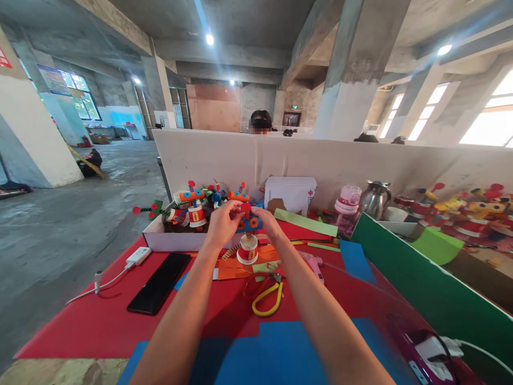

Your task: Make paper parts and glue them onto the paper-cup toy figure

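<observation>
Pinching one small paper toy (pixel 246 215) between left hand (pixel 223 223) and right hand (pixel 269 222), directly above upright cup figure (pixel 247 249) on tabletop (pixel 224 315).

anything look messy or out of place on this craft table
Mostly ordinary craft clutter. Loose paper strips lie scattered at odd angles, and the yellow-handled scissors lie among orange scraps. Both hands, left hand and right hand, hold a small blue-and-orange craft piece. Nothing spilled.

Bare concrete hall: grey pillars (pixel 352 69), beams, rough floor (pixel 80 214). Round ceiling lamps (pixel 209 39) lit. Bright windows (pixel 487 115) along right wall, smaller ones (pixel 82 96) far left. White partition (pixel 320 160) behind tabletop's far edge. Red-covered table (pixel 120 326).
</observation>
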A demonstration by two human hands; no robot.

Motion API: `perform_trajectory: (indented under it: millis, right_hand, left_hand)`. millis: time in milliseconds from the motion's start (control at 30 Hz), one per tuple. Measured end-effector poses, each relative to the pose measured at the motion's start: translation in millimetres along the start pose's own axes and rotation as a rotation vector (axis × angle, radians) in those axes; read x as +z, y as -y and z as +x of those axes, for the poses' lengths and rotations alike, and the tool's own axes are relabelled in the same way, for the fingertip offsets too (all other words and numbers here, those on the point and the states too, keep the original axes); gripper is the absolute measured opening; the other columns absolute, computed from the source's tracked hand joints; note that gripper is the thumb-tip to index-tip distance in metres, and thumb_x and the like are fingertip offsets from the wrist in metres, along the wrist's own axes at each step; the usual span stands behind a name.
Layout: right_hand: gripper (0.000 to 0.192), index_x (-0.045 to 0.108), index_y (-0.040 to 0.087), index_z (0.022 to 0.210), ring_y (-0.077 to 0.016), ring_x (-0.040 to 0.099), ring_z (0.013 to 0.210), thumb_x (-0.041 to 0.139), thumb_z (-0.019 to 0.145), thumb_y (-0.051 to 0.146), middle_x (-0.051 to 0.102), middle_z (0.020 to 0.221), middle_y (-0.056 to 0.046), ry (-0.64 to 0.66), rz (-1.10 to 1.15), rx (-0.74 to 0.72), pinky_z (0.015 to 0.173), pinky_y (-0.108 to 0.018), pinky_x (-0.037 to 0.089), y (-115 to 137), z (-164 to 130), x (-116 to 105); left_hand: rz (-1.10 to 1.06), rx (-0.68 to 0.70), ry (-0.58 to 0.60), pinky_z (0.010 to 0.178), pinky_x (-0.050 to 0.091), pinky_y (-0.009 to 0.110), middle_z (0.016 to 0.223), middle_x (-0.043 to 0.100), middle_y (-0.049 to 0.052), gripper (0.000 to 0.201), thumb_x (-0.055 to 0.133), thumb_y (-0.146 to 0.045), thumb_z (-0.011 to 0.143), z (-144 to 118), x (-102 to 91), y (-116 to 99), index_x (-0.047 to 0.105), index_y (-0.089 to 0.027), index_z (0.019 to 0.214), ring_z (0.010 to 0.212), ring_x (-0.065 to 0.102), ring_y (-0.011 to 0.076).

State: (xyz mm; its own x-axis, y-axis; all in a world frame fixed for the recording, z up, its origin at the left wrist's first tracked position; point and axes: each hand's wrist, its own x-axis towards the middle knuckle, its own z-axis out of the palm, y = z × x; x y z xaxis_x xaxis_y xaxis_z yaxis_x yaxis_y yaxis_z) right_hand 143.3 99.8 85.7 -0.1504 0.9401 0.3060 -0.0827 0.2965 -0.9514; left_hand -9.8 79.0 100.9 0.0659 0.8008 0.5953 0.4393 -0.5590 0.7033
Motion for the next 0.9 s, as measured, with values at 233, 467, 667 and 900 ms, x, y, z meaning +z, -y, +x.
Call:
perform_trajectory:
  millis: [233, 467, 667, 900]
  right_hand:
    - [0.030, 0.071, 0.021, 0.085, -0.0247, 0.056, 0.111, 0.057, 0.072, 0.045, 0.071, 0.104, -0.002, -0.024, -0.002, -0.002, 0.100, -0.039, 0.039, -7.7, 4.5, -3.6]
    - [0.028, 0.070, 0.022, 0.082, -0.0236, 0.055, 0.112, 0.058, 0.072, 0.046, 0.070, 0.107, -0.001, -0.063, -0.050, 0.019, 0.100, -0.038, 0.038, -14.5, 12.1, -8.0]
    - [0.030, 0.070, 0.022, 0.084, -0.0231, 0.056, 0.111, 0.059, 0.072, 0.048, 0.069, 0.106, -0.002, -0.073, -0.038, 0.031, 0.099, -0.038, 0.040, -11.6, 12.0, -7.5]
    - [0.036, 0.072, 0.023, 0.086, -0.0231, 0.058, 0.105, 0.051, 0.078, 0.051, 0.069, 0.104, -0.003, -0.045, -0.071, 0.077, 0.089, -0.036, 0.045, -11.3, 11.3, -9.3]
  left_hand:
    - [0.029, 0.034, -0.052, 0.069, 0.050, 0.027, 0.082, 0.068, 0.002, 0.029, 0.057, -0.026, 0.080, 0.2, -5.9, 3.4, 0.057, -0.020, 0.109, 0.071, 0.063, 0.0148]
    - [0.059, 0.057, -0.062, 0.069, 0.049, 0.026, 0.082, 0.067, 0.002, 0.027, 0.052, -0.028, 0.083, 0.0, -8.2, 6.7, 0.056, -0.019, 0.109, 0.070, 0.061, 0.0137]
    - [0.100, 0.042, -0.082, 0.065, 0.048, 0.024, 0.081, 0.068, 0.002, 0.025, 0.051, -0.027, 0.084, -0.5, -10.9, 2.4, 0.057, -0.019, 0.107, 0.068, 0.061, 0.0130]
    - [0.105, 0.034, -0.086, 0.065, 0.048, 0.023, 0.083, 0.069, 0.002, 0.025, 0.052, -0.027, 0.084, -0.3, -12.2, 3.1, 0.058, -0.019, 0.107, 0.069, 0.062, 0.0132]
